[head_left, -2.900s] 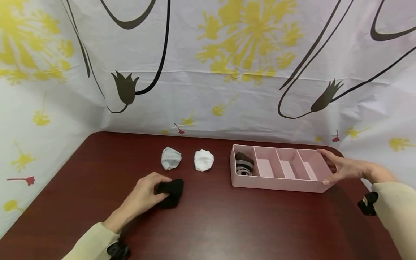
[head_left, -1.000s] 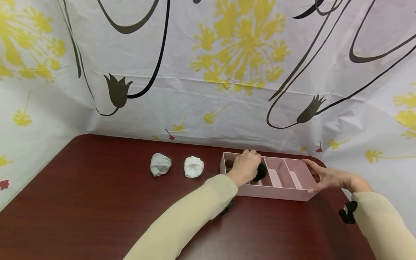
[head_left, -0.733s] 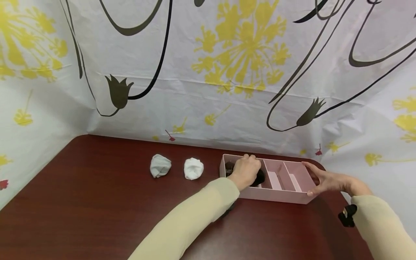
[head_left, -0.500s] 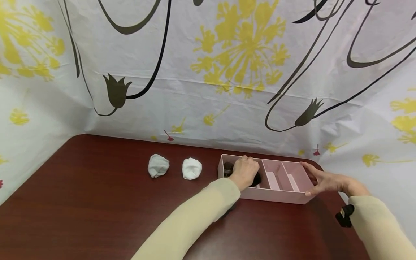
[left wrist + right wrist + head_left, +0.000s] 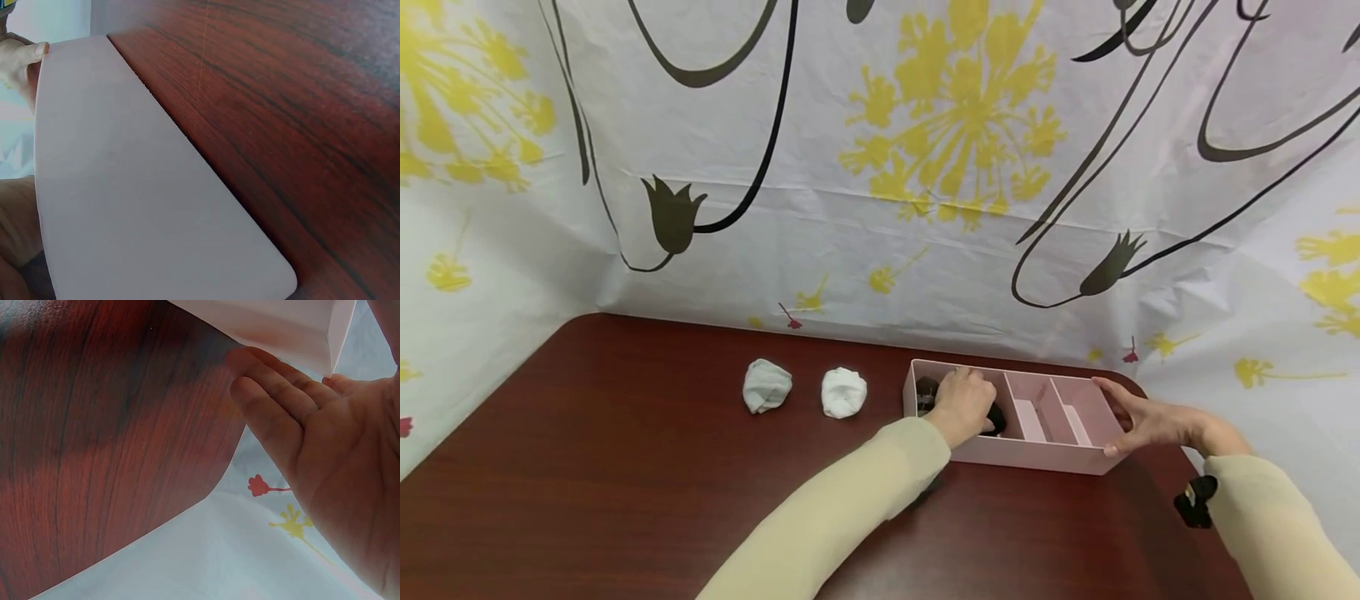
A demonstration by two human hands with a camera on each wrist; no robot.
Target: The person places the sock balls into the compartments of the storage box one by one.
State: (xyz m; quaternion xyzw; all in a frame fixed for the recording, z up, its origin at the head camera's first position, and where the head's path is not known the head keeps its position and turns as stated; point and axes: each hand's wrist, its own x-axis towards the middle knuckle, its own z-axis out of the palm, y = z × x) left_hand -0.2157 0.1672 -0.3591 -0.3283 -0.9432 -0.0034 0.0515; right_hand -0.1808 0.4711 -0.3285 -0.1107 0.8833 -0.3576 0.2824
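Observation:
A long pink divided box [image 5: 1037, 455] stands toward the back right of the table. In the head view my left hand [image 5: 962, 404] reaches down into its second compartment from the left, fingers curled on a balled-up black sock [image 5: 997, 419] that the hand partly covers. A dark sock [image 5: 927, 390] with lighter bands sits in the leftmost compartment. My right hand [image 5: 1161, 423] grips the box's right end, thumb at the front corner and fingers behind. The box's front wall [image 5: 137, 187] fills much of the left wrist view.
A balled grey sock [image 5: 767, 386] and a balled white sock [image 5: 843, 392] lie on the dark red wooden table [image 5: 625, 467], left of the box. A flower-printed cloth [image 5: 820, 167] hangs behind the table and along its sides.
My left hand has carried the black sock from the table's left part into the box's second compartment, sinking slightly lately. The right hand keeps its grip on the box end.

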